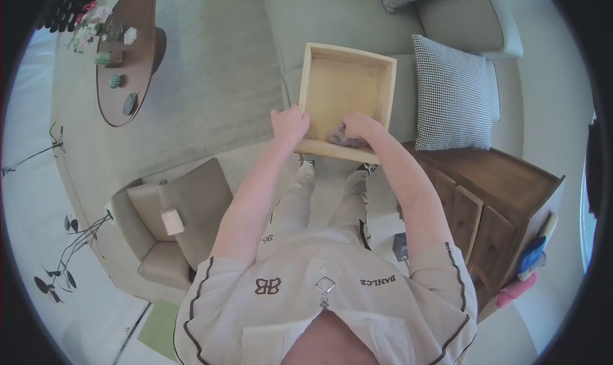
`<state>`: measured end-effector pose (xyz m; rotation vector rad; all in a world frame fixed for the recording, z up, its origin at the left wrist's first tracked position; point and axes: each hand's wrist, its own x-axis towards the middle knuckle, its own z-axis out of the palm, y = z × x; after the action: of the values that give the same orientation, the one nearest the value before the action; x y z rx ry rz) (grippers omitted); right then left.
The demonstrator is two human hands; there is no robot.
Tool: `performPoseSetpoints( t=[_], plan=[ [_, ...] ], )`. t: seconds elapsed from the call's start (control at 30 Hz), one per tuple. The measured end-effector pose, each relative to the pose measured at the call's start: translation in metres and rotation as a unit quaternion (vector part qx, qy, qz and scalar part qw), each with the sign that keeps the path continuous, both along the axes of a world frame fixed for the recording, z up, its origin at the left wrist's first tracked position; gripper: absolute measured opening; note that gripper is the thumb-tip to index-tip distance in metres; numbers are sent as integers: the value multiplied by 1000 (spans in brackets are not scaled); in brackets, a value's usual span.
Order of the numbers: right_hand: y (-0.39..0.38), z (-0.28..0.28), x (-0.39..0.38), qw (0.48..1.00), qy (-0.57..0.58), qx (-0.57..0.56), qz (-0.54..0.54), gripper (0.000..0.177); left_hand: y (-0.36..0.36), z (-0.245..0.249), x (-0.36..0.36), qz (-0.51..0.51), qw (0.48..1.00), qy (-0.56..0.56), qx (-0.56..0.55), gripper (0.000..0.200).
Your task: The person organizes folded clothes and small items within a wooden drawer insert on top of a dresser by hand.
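A light wooden drawer (348,87), open side up, is held out in front of me near the sofa. My left hand (291,124) is closed around its left wall near the front corner. Inside the drawer, by the near wall, my right hand (361,126) is closed on a crumpled greyish-purple cloth (341,136). The cloth lies against the drawer's bottom, and part of it is hidden under the fingers.
Beyond the drawer stands a green-grey sofa (338,14) with a checked cushion (453,94). To the right is a brown wooden cabinet (498,199). A beige armchair (172,218) sits at left, and an oval coffee table (137,59) with ornaments is at upper left.
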<state>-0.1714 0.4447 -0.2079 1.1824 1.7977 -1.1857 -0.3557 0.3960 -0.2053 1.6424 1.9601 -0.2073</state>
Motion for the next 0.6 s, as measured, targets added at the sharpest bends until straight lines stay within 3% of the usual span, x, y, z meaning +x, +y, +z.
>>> performPoseSetpoints(
  t=[0.1, 0.2, 0.3, 0.4, 0.5, 0.6],
  plan=[
    [-3, -11, 6, 986, -111, 49, 117, 21, -8, -2, 1, -12, 999, -18, 40, 24],
    [-8, 24, 10, 993, -74, 65, 72, 16, -5, 17, 2, -17, 995, -17, 96, 20],
    [-20, 37, 25, 998, -3, 52, -27, 18, -2, 36, 2, -85, 984, 65, 141, 18],
    [-19, 34, 29, 973, 55, 162, -152, 18, 2, 66, 5, -115, 984, 75, 116, 11],
    [-15, 33, 29, 869, 158, 320, -343, 19, 5, 86, 14, -147, 970, 104, 166, 4],
    [-10, -2, 6, 705, 226, 526, -418, 12, 14, 109, 30, -198, 958, 151, 142, 30]
  ],
)
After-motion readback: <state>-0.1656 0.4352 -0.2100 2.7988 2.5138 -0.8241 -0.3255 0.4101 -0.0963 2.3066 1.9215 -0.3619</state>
